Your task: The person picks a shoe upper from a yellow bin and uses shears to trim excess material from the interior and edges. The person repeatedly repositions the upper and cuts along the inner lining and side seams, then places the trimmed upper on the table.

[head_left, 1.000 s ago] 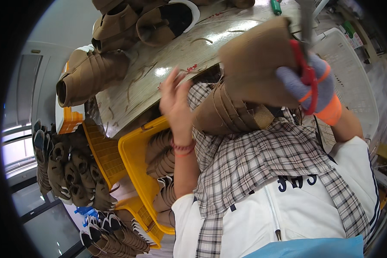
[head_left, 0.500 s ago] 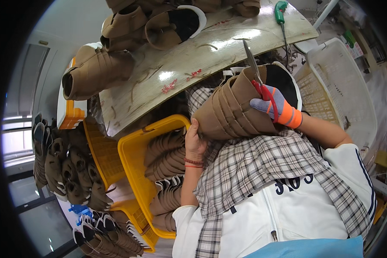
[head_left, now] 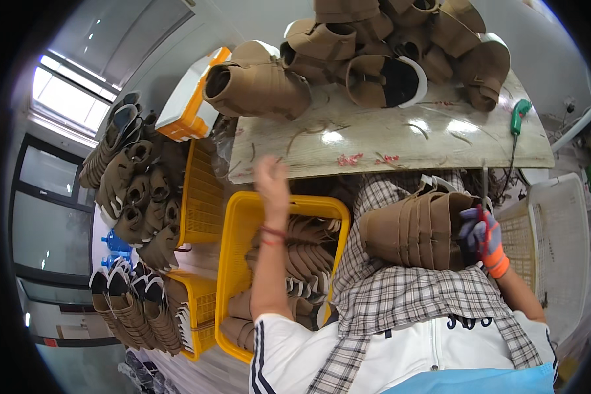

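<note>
My left hand [head_left: 272, 187], bare with a red bracelet at the wrist, is at the near edge of the table, above the rim of a yellow basket [head_left: 222, 289]. Motion smears its fingers, so their state is unclear. In a grey and orange glove, my right hand [head_left: 482, 238] is closed round red-handled scissors [head_left: 484, 230], blades pointing away. It rests against a nested stack of brown shoe uppers [head_left: 410, 226] lying on my lap over a plaid apron [head_left: 427, 292]. More brown uppers [head_left: 302, 259] lie in rows inside the yellow basket.
Brown shoe uppers [head_left: 335, 39] pile up at the table's far side. On the table [head_left: 289, 154] lie thin offcuts and a green corded tool [head_left: 520, 115]. Another yellow basket [head_left: 200, 203] and stacked uppers [head_left: 128, 302] are at left; a white crate [head_left: 561, 243] stands at right.
My left hand has let go of the stack of uppers and swung left and up to the table edge. The stack sits lower on my lap. The view has shifted left.
</note>
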The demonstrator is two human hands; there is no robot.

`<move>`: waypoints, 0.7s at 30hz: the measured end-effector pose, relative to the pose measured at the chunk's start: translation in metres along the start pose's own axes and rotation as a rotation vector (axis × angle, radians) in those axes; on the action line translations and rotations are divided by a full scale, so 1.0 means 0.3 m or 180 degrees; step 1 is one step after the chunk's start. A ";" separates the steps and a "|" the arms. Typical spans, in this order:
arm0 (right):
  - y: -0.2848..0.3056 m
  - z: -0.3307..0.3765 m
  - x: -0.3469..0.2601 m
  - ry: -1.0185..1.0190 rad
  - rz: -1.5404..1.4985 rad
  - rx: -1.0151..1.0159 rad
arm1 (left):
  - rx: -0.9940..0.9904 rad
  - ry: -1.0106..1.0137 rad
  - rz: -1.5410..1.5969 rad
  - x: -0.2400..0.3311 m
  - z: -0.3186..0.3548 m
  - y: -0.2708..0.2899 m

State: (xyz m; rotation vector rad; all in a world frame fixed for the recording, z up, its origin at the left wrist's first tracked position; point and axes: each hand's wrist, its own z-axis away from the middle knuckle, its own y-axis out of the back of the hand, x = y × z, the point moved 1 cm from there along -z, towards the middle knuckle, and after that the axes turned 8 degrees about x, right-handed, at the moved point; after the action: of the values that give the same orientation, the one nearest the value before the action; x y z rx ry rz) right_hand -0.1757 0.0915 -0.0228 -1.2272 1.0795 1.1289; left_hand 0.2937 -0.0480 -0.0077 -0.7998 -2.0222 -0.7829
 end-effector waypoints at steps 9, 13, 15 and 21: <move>0.085 -0.056 0.037 0.0205 -0.0012 0.0341 | -0.0014 -0.2368 -0.2571 0.251 -0.753 0.125; 0.116 -0.059 0.002 0.0283 0.0301 0.0484 | 0.0566 -0.1141 -0.0587 0.498 -0.808 0.195; 0.136 -0.064 -0.036 0.0363 0.0442 0.0526 | 0.1153 -0.0821 0.0352 0.568 -0.804 0.291; 0.073 -0.087 -0.237 0.0757 0.0866 0.0341 | 0.0704 -0.0870 0.1930 0.678 -0.462 0.478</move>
State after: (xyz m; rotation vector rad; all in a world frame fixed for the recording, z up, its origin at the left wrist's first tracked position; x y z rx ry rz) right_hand -0.2070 0.0623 0.0433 -1.1744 1.5040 1.1300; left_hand 0.3681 -0.0127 0.2651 -1.3495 -1.8876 -0.1071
